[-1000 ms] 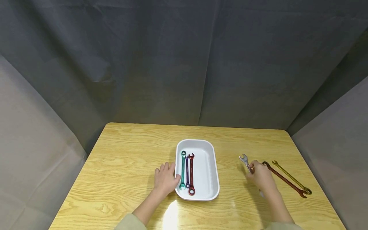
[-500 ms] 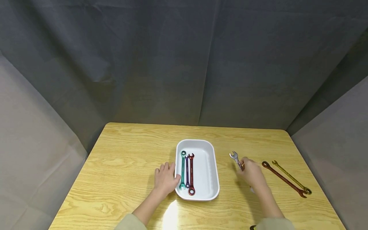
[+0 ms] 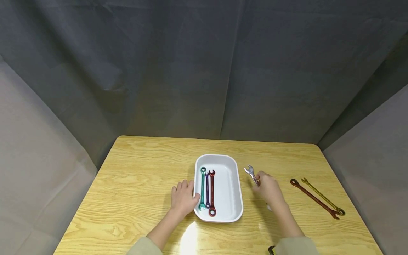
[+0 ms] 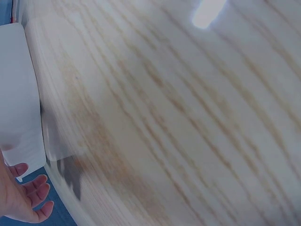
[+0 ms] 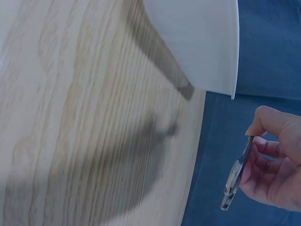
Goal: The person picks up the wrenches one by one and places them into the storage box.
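The right hand (image 3: 267, 189) had its fingers curled round the shank of a small silver open-ended spanner (image 3: 251, 174), the forked head poking up and away, lifted clear of the pale wood-grain table (image 3: 143, 170). It hung just beside the right rim of the white rectangular plastic tray (image 3: 234, 166), not over it yet. The right wrist view backed that up: fingertips (image 5: 263, 123) pinched on the bright metal (image 5: 235, 181), the tray's corner (image 5: 207, 47) off to one side.

Over on the other side, the left hand (image 3: 183, 198) lay flat on the table, fingers straight and relaxed, touching the tray's left rim, holding nothing. In the tray's left half three spanners lay side by side, lengthwise: a teal one (image 3: 202, 187), a short purple one (image 3: 207, 189), a dark red one (image 3: 211, 193). Near the table's right edge, well apart from the tray, a brown-red spanner (image 3: 313, 199) and a slim yellow one (image 3: 322, 196) lay close alongside each other.

The risks, as I judged them: the grip sat low on the shank, so the spanner could pivot or slip from the fingers. Brought in too low, its head could clip the rim and jolt the light tray. Dropped rather than laid, it could clatter onto the three already there and knock them askew.
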`<act>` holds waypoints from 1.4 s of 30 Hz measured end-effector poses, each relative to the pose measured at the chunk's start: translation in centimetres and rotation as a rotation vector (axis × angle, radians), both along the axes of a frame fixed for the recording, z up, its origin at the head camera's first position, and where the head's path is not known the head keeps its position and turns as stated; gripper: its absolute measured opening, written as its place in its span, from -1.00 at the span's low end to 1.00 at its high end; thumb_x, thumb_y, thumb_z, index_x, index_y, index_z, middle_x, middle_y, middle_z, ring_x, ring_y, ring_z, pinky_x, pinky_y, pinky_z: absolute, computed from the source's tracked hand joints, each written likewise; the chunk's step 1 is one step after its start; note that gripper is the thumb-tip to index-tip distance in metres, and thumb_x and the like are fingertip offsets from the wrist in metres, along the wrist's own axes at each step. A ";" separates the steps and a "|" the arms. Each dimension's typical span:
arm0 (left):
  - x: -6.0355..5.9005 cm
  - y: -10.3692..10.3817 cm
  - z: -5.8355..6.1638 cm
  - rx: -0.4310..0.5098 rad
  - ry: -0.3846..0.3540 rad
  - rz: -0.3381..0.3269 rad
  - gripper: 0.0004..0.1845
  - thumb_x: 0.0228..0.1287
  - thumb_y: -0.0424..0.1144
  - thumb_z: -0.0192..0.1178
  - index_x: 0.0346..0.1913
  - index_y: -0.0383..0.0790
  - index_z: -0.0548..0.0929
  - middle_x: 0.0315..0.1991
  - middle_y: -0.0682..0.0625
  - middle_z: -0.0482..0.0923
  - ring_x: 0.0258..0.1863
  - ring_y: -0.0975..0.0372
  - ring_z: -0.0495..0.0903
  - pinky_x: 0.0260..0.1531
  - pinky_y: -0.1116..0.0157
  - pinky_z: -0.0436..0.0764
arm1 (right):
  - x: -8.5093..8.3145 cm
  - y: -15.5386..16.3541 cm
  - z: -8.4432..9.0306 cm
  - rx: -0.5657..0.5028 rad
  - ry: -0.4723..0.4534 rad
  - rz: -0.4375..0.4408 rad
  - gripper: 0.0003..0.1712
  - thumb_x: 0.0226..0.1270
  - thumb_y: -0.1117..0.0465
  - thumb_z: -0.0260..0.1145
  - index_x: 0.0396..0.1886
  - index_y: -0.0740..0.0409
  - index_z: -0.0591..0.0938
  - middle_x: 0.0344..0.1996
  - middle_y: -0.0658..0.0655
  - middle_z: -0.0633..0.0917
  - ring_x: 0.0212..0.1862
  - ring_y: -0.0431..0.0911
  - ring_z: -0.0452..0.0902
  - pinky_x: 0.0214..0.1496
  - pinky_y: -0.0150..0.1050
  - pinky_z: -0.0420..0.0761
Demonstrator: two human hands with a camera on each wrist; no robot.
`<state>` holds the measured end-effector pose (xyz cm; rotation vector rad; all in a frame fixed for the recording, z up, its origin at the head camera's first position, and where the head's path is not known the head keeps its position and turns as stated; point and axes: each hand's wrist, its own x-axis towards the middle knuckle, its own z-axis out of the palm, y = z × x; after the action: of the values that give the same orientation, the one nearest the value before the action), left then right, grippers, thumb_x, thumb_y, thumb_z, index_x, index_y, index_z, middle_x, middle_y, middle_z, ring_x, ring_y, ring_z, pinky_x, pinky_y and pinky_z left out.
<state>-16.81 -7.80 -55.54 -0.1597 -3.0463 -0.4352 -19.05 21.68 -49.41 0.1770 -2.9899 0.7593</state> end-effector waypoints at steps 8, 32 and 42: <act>0.0 0.0 0.0 -0.004 0.002 -0.003 -0.49 0.12 0.04 0.00 0.11 -0.14 0.42 -0.11 -0.13 0.43 -0.19 0.07 0.37 -0.19 0.09 0.31 | -0.4 -1.9 0.0 -0.014 0.020 0.000 -0.80 -0.16 0.40 0.28 -0.45 0.26 0.48 -0.64 0.06 0.45 -0.62 -0.14 0.31 -0.62 -0.31 0.33; 0.0 -0.1 0.1 0.000 0.007 -0.003 -0.49 0.11 0.05 0.01 0.09 -0.14 0.43 -0.14 -0.12 0.44 -0.22 0.08 0.36 -0.20 0.10 0.30 | -0.9 -7.4 0.6 -0.049 -0.018 -0.072 -0.72 -0.25 0.34 0.40 -0.47 0.29 0.51 -0.65 0.06 0.50 -0.58 -0.09 0.38 -0.57 -0.29 0.40; 0.1 0.0 0.3 -0.002 -0.003 -0.002 -0.48 0.12 0.05 0.02 0.10 -0.14 0.43 -0.12 -0.13 0.44 -0.20 0.07 0.37 -0.18 0.08 0.31 | -0.7 -9.2 0.8 -0.065 0.006 -0.084 -0.71 -0.28 0.33 0.40 -0.48 0.28 0.51 -0.67 0.07 0.50 -0.61 -0.05 0.38 -0.60 -0.26 0.37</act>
<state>-16.75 -7.82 -55.26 -0.1628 -3.0503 -0.4329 -19.70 12.52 -48.60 0.0503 -2.9410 0.8433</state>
